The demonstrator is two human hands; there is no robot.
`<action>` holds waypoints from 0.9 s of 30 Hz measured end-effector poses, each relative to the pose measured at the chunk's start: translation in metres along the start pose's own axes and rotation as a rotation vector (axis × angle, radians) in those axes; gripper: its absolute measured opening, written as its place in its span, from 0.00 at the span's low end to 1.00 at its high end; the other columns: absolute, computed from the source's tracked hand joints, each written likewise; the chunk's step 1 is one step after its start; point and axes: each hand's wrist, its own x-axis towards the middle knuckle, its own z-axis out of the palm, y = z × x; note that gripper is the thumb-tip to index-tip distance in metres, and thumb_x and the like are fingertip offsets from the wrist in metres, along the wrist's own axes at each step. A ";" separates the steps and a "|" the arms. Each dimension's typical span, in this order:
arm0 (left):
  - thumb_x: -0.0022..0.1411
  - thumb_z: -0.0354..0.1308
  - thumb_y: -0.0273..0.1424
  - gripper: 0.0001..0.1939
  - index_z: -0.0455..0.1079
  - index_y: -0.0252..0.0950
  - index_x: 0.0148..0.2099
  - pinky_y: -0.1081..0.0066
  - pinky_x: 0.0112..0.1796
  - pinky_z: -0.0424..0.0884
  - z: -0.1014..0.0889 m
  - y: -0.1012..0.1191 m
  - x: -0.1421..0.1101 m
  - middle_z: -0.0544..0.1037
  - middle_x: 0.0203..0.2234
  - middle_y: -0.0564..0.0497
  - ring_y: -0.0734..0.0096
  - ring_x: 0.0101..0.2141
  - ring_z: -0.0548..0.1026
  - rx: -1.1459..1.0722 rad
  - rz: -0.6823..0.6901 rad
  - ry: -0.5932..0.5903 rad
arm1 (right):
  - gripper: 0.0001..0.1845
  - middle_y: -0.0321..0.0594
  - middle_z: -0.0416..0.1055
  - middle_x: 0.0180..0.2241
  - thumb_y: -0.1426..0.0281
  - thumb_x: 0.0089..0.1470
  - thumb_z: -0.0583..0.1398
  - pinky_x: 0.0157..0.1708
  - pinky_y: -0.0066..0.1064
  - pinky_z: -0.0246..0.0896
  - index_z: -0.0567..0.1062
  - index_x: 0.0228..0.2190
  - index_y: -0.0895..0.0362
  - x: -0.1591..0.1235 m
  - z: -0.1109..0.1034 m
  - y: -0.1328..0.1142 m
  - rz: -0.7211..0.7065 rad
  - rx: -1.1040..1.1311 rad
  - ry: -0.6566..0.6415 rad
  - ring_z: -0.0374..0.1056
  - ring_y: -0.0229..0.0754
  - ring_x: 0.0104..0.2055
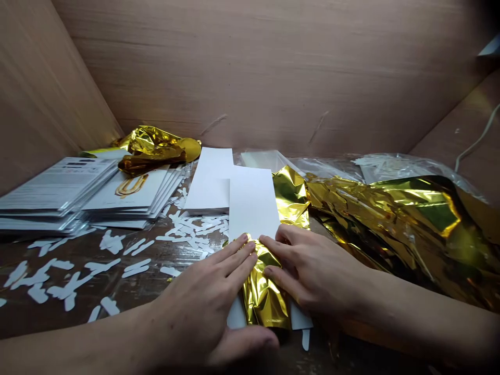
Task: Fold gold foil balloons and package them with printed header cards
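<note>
A flat, uninflated gold foil balloon (269,304) lies in front of me, folded over a white card (253,203). My left hand (219,281) rests on the foil's left side, fingers stretched flat and thumb spread near the bottom edge. From the right, my right hand (304,263) touches the foil's upper edge with the index fingertip. Its thumb lies lower on the foil, apart from the index finger; the other fingers are bent and partly hidden. More gold foil (292,195) shows behind the card on its right. The card's lower part is mostly covered by foil and hands.
White cards (209,179) are stacked behind. Printed packets (128,192) form piles at left, with crumpled gold foil (156,148) on top. White paper strips (136,268) lie scattered on the dark table. A large gold foil heap (390,219) and clear plastic bags (410,164) occupy the right.
</note>
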 end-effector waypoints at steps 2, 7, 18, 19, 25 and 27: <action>0.62 0.62 0.50 0.43 0.59 0.35 0.72 0.49 0.64 0.65 0.000 0.002 0.002 0.64 0.67 0.39 0.46 0.67 0.61 0.026 -0.020 0.014 | 0.15 0.45 0.71 0.34 0.60 0.64 0.59 0.33 0.38 0.63 0.76 0.48 0.53 0.002 0.003 0.001 -0.010 -0.024 0.010 0.67 0.47 0.33; 0.63 0.61 0.49 0.40 0.62 0.31 0.70 0.50 0.64 0.66 0.004 0.001 0.001 0.62 0.67 0.36 0.46 0.67 0.61 0.082 -0.048 0.029 | 0.16 0.48 0.71 0.38 0.61 0.66 0.57 0.35 0.40 0.64 0.74 0.49 0.56 0.006 0.006 0.003 -0.043 -0.083 0.001 0.66 0.48 0.35; 0.64 0.57 0.57 0.42 0.68 0.28 0.66 0.53 0.64 0.65 0.009 0.001 0.001 0.66 0.65 0.33 0.48 0.66 0.65 0.180 -0.064 0.039 | 0.17 0.49 0.70 0.40 0.64 0.68 0.55 0.38 0.40 0.66 0.74 0.53 0.56 0.006 0.008 0.004 -0.054 -0.017 -0.017 0.67 0.48 0.37; 0.64 0.56 0.57 0.42 0.68 0.27 0.66 0.53 0.64 0.65 0.009 0.001 0.001 0.66 0.64 0.33 0.48 0.66 0.65 0.186 -0.067 0.033 | 0.17 0.47 0.70 0.40 0.63 0.67 0.55 0.39 0.40 0.66 0.75 0.53 0.54 0.007 0.007 0.006 -0.031 0.027 -0.032 0.67 0.47 0.37; 0.65 0.55 0.56 0.44 0.66 0.22 0.66 0.54 0.66 0.62 0.006 0.007 0.002 0.66 0.64 0.33 0.47 0.66 0.63 0.199 -0.159 -0.061 | 0.37 0.49 0.73 0.47 0.69 0.57 0.65 0.41 0.39 0.71 0.63 0.65 0.57 0.032 0.007 0.036 0.472 0.496 0.114 0.72 0.45 0.39; 0.66 0.54 0.56 0.44 0.66 0.22 0.66 0.54 0.66 0.61 0.006 0.008 0.002 0.65 0.65 0.33 0.47 0.67 0.62 0.199 -0.168 -0.069 | 0.40 0.50 0.76 0.45 0.73 0.50 0.67 0.38 0.38 0.72 0.64 0.64 0.61 0.044 0.007 0.045 0.604 0.752 0.145 0.74 0.45 0.38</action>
